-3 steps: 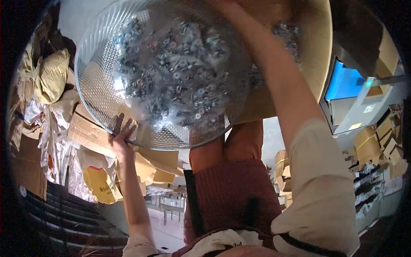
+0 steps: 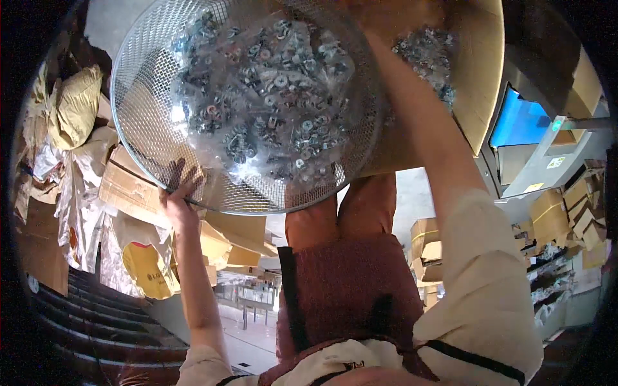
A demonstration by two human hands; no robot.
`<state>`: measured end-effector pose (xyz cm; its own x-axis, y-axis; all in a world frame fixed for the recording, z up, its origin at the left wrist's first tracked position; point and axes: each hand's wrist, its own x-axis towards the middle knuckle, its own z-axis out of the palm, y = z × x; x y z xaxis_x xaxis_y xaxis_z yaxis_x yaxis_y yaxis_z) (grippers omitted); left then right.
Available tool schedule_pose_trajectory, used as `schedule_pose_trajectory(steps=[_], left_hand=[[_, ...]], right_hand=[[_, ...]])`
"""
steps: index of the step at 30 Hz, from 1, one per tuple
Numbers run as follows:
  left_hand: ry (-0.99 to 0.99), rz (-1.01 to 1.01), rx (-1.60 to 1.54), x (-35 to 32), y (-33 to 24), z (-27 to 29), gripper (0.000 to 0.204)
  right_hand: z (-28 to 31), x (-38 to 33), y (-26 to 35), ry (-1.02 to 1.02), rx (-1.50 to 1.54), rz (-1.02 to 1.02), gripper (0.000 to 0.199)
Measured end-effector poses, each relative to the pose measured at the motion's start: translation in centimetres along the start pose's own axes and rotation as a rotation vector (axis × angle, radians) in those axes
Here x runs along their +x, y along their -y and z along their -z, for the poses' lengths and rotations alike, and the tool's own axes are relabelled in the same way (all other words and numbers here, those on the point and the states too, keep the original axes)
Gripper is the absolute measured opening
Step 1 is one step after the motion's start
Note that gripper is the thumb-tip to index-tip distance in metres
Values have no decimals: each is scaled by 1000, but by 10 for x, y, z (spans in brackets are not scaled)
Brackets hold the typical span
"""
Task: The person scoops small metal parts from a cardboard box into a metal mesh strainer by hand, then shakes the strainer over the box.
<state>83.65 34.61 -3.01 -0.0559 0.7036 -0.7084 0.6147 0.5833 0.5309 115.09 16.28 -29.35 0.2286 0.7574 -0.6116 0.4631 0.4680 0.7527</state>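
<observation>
A round wire mesh basket (image 2: 145, 151) hangs tilted in front of me. In it lies a heap of clear plastic bags (image 2: 277, 109) filled with small metal parts, some of them washer-like rings. My left hand (image 2: 182, 190) grips the near left of its rim, and the fingers show through the mesh from underneath. My right forearm (image 2: 428, 122) reaches up past the basket's right side. Shadow and the top of the picture hide the right hand's fingers. Behind the basket, an open cardboard box (image 2: 479, 77) holds more small metal parts (image 2: 428, 61).
Flattened cardboard (image 2: 132, 190), clear plastic sheeting (image 2: 84, 219) and a yellowish sack (image 2: 76, 109) crowd the left side. On the right stand a grey frame with a blue panel (image 2: 520, 121) and stacked cartons (image 2: 552, 209). Dark slats (image 2: 96, 321) lie at lower left.
The basket and my left hand sit slightly higher in the picture. My right forearm has shifted a little to the right, and more of the parts in the cardboard box show.
</observation>
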Motion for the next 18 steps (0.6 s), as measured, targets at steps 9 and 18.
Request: schedule_pose_trajectory(steps=[9,18], left_hand=[[58,26,-20,3,-2,-13,56],[16,32,28,2,3,4,56]], right_hand=[[28,-121,222,170,2499,-460,46],[-50,-203,8,221,3271,-1097,31]])
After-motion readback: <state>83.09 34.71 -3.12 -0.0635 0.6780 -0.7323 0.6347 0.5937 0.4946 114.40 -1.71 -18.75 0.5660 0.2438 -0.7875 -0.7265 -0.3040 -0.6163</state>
